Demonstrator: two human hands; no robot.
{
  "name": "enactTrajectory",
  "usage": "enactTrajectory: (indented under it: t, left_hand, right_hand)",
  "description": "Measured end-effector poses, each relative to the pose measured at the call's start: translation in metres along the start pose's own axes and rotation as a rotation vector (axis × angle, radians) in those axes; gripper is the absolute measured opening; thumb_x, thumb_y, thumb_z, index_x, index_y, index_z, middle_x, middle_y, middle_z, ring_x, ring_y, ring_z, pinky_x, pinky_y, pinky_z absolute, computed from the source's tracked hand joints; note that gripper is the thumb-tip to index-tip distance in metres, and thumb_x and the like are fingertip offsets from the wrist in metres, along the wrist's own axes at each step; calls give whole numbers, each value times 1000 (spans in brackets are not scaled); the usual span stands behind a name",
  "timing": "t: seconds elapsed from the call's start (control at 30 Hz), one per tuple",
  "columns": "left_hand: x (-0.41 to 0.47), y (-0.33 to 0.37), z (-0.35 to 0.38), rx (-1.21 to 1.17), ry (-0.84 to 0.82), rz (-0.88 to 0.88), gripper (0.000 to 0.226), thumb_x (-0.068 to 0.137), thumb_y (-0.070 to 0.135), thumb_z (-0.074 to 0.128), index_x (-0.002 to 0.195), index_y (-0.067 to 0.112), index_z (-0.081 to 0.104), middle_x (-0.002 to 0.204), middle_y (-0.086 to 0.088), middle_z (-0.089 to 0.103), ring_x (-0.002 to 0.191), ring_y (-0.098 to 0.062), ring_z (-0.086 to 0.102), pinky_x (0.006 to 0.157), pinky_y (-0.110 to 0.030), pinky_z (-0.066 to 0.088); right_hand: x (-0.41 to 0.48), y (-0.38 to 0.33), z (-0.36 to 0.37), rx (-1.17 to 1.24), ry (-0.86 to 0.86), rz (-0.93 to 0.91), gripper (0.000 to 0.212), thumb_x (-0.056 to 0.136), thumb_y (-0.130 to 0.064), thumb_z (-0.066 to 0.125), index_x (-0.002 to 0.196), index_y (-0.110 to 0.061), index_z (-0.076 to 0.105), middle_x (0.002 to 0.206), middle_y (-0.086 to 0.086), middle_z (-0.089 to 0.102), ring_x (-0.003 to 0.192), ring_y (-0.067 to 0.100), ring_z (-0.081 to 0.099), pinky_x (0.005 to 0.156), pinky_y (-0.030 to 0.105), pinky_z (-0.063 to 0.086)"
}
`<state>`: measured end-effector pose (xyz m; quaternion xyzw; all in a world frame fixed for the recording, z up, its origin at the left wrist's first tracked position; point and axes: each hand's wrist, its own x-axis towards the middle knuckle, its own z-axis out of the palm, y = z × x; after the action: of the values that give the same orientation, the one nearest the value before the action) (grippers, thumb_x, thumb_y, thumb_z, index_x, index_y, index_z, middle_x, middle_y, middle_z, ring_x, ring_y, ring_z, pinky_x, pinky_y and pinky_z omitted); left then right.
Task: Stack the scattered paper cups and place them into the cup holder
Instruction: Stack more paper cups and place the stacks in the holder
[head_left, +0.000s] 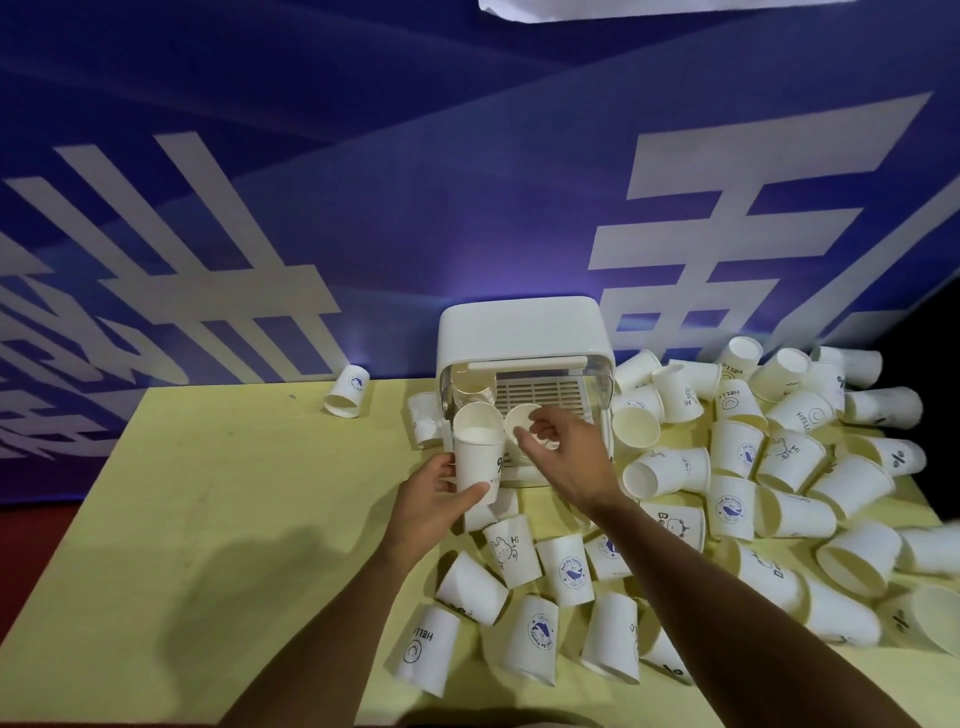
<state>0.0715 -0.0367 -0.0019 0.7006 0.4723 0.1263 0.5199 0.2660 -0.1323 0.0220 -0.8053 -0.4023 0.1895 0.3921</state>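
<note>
**Honestly, it's a tight squeeze at the holder's mouth**

The left hand (436, 499) has its fingers curled round an upright cup (478, 462), held just in front of the white cup holder (519, 327) at the back of the yellow table (234, 493). The right hand (563, 457) pinches the rim of a second cup (522, 423) between thumb and fingertips, right at the holder's open front. A few nested cups (470, 387) sit inside on the left.

From where I stand, the trouble is crowding. Both hands and both cups share one small opening, so I reckon the two cups could knock together. The pinched one could also catch on the holder's edge and slip, since a rim pinch on thin paper is a weak hold. Squeezing harder would likely dent it, and a dented cup won't nest. The right forearm also passes over the loose cups (737, 493) heaped beside and in front of the holder, and a low sweep could roll some toward the table edge. The holder looks light, so a push may shove it backward.
</note>
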Motion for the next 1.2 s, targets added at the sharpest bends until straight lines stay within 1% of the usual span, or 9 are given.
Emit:
enactTrajectory:
  t: [0.1, 0.23, 0.4, 0.53, 0.57, 0.7, 0.93, 1.1, 1.2]
  left_hand:
    - [0, 4, 13, -13, -38, 14, 52, 67, 48, 84, 113, 39, 61, 104, 15, 70, 92, -4, 67, 84, -35, 59]
    - [1, 21, 24, 10, -63, 56, 48, 74, 40, 83, 117, 34, 62, 103, 14, 70, 86, 4, 65, 75, -16, 52]
    - [5, 24, 27, -1, -109, 56, 55, 74, 38, 84, 123, 35, 60, 106, 14, 67, 90, 3, 65, 78, -16, 52]
    - [7, 13, 19, -2, -97, 31, 48, 76, 36, 84, 118, 28, 64, 111, 12, 67, 96, -1, 65, 83, -18, 51]
    - [7, 10, 16, -1, -84, 23, 45, 76, 36, 84, 116, 28, 64, 110, 12, 68, 97, -3, 65, 84, -20, 52]
    - [8, 0, 5, 27, -58, -2, 46, 77, 40, 83, 116, 27, 64, 108, 12, 68, 97, -3, 65, 88, -24, 53]
    - [10, -5, -11, 67, -2, -10, 49, 77, 36, 83, 120, 23, 63, 108, 10, 67, 99, -3, 63, 89, -24, 52]
    - [21, -7, -32, 144, 59, -39, 56, 78, 37, 82, 126, 21, 59, 117, 7, 63, 109, -12, 58, 94, -29, 49]
    - [30, -5, -47, 152, 95, -52, 58, 78, 36, 82, 128, 19, 58, 120, 5, 61, 114, -14, 56, 96, -30, 48]
  right_hand:
    - [-11, -1, -3, 53, -114, 33, 57, 82, -62, 68, 122, -21, 66, 102, -9, 70, 93, 3, 63, 85, 28, 55]
    - [-18, 1, -3, 71, -179, 60, 71, 77, -61, 75, 133, -23, 55, 108, -7, 68, 95, 8, 63, 87, 30, 55]
    - [-12, 1, -7, 51, -77, 17, 64, 78, -56, 75, 131, -26, 55, 111, -10, 66, 94, 5, 62, 81, 26, 53]
    - [-5, -6, -14, 115, 131, -62, 56, 81, -42, 76, 131, -31, 51, 115, -21, 58, 101, -2, 55, 81, 10, 44]
    - [-3, -8, -14, 107, 147, -74, 58, 82, -39, 76, 132, -29, 49, 117, -21, 55, 102, -2, 53, 82, 11, 42]
    - [7, -3, -3, 77, 125, -52, 63, 79, -37, 75, 134, -30, 44, 127, -9, 58, 112, 13, 56, 87, 33, 51]
    - [10, 7, 14, -108, 43, 33, 84, 77, -38, 82, 145, -18, 37, 142, 5, 51, 127, 24, 50, 101, 38, 45]
    - [6, -5, 19, -185, 120, -78, 60, 88, -36, 69, 140, -16, 46, 137, 5, 54, 123, 22, 51, 100, 36, 46]
    - [5, -17, 31, -141, 38, -177, 49, 90, -33, 66, 134, -17, 51, 128, 2, 58, 115, 19, 54, 94, 34, 48]
